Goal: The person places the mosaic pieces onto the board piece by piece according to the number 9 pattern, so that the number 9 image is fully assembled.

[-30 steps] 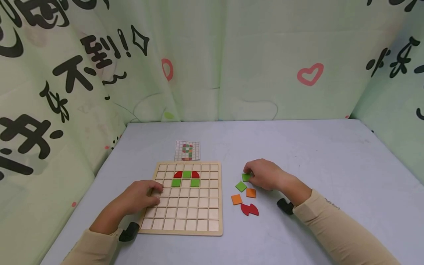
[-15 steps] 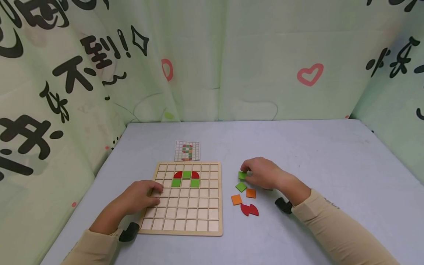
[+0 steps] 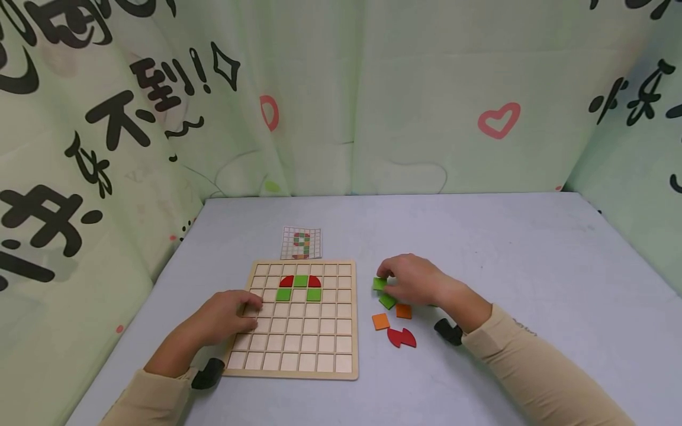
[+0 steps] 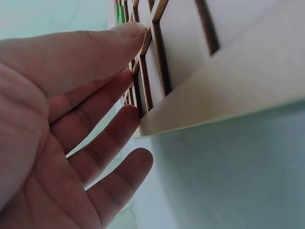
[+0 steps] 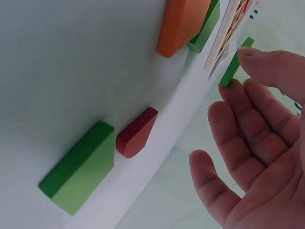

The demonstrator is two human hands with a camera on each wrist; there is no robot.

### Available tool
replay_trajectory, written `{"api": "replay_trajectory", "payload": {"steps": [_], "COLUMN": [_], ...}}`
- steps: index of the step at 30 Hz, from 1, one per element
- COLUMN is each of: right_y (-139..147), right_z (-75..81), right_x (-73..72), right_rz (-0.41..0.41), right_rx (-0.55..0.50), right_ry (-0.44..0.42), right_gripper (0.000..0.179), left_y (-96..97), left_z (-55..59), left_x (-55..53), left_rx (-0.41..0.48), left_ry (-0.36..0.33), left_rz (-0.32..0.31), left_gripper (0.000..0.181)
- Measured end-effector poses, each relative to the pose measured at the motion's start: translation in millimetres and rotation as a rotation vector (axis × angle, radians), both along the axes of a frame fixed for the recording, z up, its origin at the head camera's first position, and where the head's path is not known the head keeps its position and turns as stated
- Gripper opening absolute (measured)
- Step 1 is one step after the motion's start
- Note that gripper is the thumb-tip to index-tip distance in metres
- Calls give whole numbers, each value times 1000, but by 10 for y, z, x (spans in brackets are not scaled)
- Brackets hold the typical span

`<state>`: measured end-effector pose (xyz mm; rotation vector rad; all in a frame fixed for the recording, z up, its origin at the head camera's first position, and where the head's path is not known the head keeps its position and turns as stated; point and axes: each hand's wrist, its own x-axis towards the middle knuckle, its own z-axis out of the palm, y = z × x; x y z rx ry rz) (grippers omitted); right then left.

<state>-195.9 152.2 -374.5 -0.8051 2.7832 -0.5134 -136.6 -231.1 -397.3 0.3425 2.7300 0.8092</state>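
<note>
Between thumb and fingertips, my right hand (image 3: 415,279) pinches a green square tile (image 3: 379,284), which shows edge-on as a thin green tile (image 5: 237,63) in the right wrist view. It hovers right of the wooden grid board (image 3: 356,331), close over another green tile (image 3: 388,302). My left hand (image 3: 221,316) rests at the board's left edge with fingers loosely extended. In the left wrist view the thumb (image 4: 95,55) touches the grid near the frame. Set in the board's upper cells are green squares (image 3: 301,280) and two red quarter-round pieces (image 3: 287,281).
Two orange squares (image 3: 380,321) and a red notched piece (image 3: 401,337) lie right of the board. A red piece (image 5: 137,133) and a green piece (image 5: 81,167) lie below the right hand. Behind the board lies a pattern card (image 3: 301,242). Patterned curtains (image 3: 426,94) border the table.
My right hand has moved left toward the board, carrying the green tile with it. The left hand has stayed in place on the board's edge.
</note>
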Motion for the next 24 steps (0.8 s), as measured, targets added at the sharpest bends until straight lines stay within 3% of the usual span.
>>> {"api": "replay_trajectory", "payload": {"steps": [24], "right_y": [-290], "right_z": [21], "right_x": [54], "right_rz": [78], "right_rx": [-16], "right_ry": [14], "right_gripper": [20], "left_y": [11], "left_z": [-11], "left_x": [-8], "left_rx": [-11], "left_ry": [-8], "left_rz": [22], "left_gripper": [27]}}
